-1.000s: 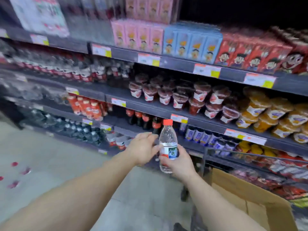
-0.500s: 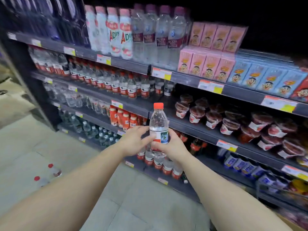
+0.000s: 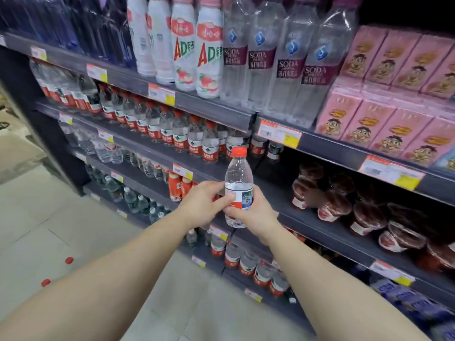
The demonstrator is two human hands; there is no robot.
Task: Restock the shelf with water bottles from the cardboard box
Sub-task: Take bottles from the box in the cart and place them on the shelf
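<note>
I hold a small clear water bottle with a red cap and red-and-white label upright in front of the shelving. My right hand wraps its lower half from the right. My left hand touches the label from the left with its fingers curled on it. Just behind the bottle, on the second shelf, stands a row of matching red-capped water bottles; the row's right end is near the bottle's cap. The cardboard box is out of view.
The top shelf carries tall soda water bottles, white AD drink bottles and pink cartons. Dark jars fill the shelf at right. More water bottles stand on a low shelf. Red caps lie on the tiled floor.
My view swung up and left from the box toward the water shelves. The bottle rose with both hands, and my left hand closed onto its label.
</note>
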